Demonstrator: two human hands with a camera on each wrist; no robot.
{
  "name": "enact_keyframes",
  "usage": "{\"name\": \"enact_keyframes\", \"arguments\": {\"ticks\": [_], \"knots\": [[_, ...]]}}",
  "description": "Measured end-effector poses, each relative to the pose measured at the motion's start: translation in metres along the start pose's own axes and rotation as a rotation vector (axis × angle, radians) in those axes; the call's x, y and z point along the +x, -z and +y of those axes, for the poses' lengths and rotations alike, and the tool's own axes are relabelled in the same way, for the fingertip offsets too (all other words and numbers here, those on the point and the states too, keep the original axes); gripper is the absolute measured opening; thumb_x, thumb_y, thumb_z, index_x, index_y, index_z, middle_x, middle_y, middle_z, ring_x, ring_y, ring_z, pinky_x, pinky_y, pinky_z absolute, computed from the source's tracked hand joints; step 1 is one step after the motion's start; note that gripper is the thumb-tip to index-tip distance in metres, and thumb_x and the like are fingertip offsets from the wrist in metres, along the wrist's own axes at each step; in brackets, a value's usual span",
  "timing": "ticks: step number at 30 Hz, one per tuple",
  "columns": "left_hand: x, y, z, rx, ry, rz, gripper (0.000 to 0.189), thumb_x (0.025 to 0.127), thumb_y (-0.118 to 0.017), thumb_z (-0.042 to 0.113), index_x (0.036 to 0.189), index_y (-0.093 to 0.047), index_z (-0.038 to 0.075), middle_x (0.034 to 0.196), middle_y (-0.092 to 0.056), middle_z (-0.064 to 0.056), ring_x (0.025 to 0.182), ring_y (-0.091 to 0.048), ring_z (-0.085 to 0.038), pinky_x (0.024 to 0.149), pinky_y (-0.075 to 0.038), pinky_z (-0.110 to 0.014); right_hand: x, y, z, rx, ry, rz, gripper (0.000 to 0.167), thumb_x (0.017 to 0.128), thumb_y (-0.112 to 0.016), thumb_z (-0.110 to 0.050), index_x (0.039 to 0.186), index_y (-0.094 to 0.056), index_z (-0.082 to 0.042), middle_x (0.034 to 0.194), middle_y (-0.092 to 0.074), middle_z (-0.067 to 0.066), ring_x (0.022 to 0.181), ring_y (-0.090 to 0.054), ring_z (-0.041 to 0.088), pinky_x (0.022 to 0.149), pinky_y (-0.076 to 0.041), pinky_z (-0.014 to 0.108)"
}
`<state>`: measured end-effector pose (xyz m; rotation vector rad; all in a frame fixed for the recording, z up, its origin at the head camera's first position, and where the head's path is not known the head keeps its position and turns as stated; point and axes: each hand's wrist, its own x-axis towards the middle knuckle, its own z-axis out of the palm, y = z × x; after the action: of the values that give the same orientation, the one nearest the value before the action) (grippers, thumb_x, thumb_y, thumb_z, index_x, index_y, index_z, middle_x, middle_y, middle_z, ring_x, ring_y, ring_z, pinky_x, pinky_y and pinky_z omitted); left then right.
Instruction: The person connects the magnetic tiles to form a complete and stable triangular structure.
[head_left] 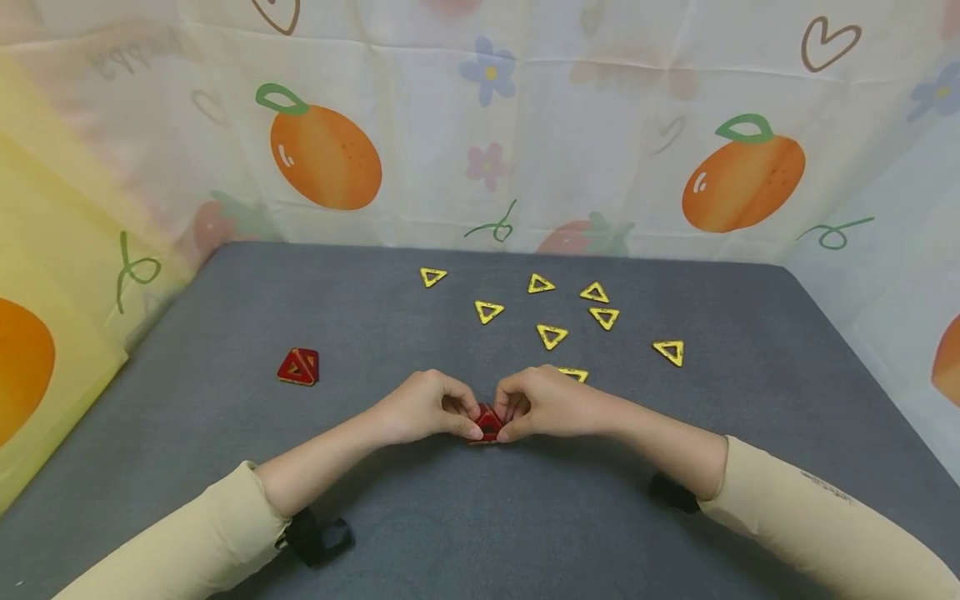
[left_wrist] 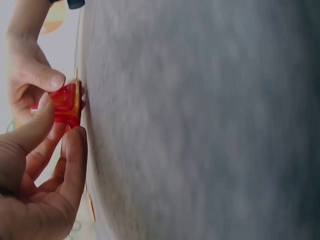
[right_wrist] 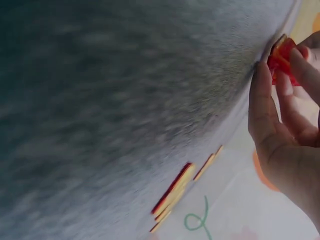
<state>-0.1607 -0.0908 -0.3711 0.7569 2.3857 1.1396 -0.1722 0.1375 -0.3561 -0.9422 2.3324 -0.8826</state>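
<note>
At the middle of the table, a small red pyramid of triangular frame pieces (head_left: 488, 423) stands between both hands. My left hand (head_left: 427, 408) pinches its left side between thumb and fingers. From the other side my right hand (head_left: 551, 404) pinches it the same way. The left wrist view shows thumbs and fingertips against the red pieces (left_wrist: 67, 102), low at the table surface. Fingers hide part of the red pieces (right_wrist: 282, 57) in the right wrist view.
A second red pyramid (head_left: 298, 367) sits to the left on the grey table (head_left: 225, 433). Several yellow triangular frames (head_left: 552, 337) lie flat beyond the hands; one yellow frame (head_left: 573, 374) is partly covered by the right hand. A patterned curtain (head_left: 427, 125) hangs behind the table.
</note>
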Motion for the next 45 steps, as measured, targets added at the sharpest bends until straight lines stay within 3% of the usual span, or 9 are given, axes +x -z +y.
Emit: {"name": "enact_keyframes", "arguments": {"ticks": [9, 16, 26, 30, 39, 45], "knots": [[-0.007, 0.025, -0.010, -0.001, 0.041, 0.029, 0.013, 0.082, -0.080, 0.020, 0.090, -0.075, 0.012, 0.089, -0.074, -0.001, 0.078, -0.068, -0.005, 0.072, -0.055, -0.022, 0.024, -0.002, -0.009, -0.033, -0.016, 0.084, 0.014, 0.080, -0.082, -0.022, 0.087, -0.071, -0.016, 0.079, -0.074, -0.004, 0.071, -0.065, -0.001, 0.066, -0.053, 0.018], [-0.018, 0.052, -0.022, 0.006, 0.106, 0.052, 0.015, 0.085, -0.078, 0.022, 0.093, -0.075, 0.010, 0.089, -0.075, -0.002, 0.081, -0.068, -0.009, 0.076, -0.054, -0.028, 0.053, -0.003, -0.021, -0.010, -0.032, 0.124, 0.014, 0.082, -0.081, -0.022, 0.088, -0.071, -0.014, 0.080, -0.075, -0.003, 0.072, -0.066, 0.001, 0.065, -0.051, 0.018], [-0.028, 0.089, -0.024, 0.135, 0.241, 0.166, 0.016, 0.085, -0.077, 0.018, 0.098, -0.075, 0.009, 0.094, -0.077, -0.005, 0.084, -0.069, -0.011, 0.074, -0.053, -0.028, 0.104, -0.001, -0.035, 0.017, -0.050, 0.164, 0.013, 0.085, -0.078, -0.020, 0.092, -0.073, -0.011, 0.080, -0.076, 0.003, 0.068, -0.066, 0.007, 0.059, -0.048, 0.018], [-0.032, 0.100, -0.024, 0.191, 0.325, 0.202, 0.017, 0.085, -0.077, 0.020, 0.098, -0.075, 0.008, 0.093, -0.077, -0.005, 0.085, -0.067, -0.016, 0.071, -0.050, -0.028, 0.122, -0.004, -0.043, 0.065, -0.067, 0.181, 0.013, 0.087, -0.076, -0.018, 0.095, -0.073, -0.009, 0.083, -0.076, 0.006, 0.073, -0.071, 0.015, 0.060, -0.050, 0.018], [-0.039, 0.115, -0.028, 0.324, 0.412, 0.206, 0.023, 0.083, -0.079, 0.017, 0.098, -0.074, 0.001, 0.096, -0.076, -0.015, 0.093, -0.065, -0.033, 0.074, -0.052, -0.039, 0.150, -0.019, -0.059, 0.032, -0.102, 0.202, 0.013, 0.088, -0.076, -0.020, 0.097, -0.073, -0.011, 0.082, -0.077, 0.002, 0.069, -0.070, 0.012, 0.055, -0.049, 0.017], [-0.041, 0.116, -0.029, 0.375, 0.456, 0.185, 0.017, 0.079, -0.081, 0.012, 0.089, -0.072, 0.003, 0.089, -0.075, -0.012, 0.091, -0.063, -0.034, 0.072, -0.051, -0.039, 0.154, -0.029, -0.069, -0.034, -0.115, 0.203, 0.014, 0.087, -0.077, -0.021, 0.097, -0.072, -0.012, 0.087, -0.078, 0.001, 0.065, -0.067, 0.007, 0.055, -0.049, 0.016]]}}
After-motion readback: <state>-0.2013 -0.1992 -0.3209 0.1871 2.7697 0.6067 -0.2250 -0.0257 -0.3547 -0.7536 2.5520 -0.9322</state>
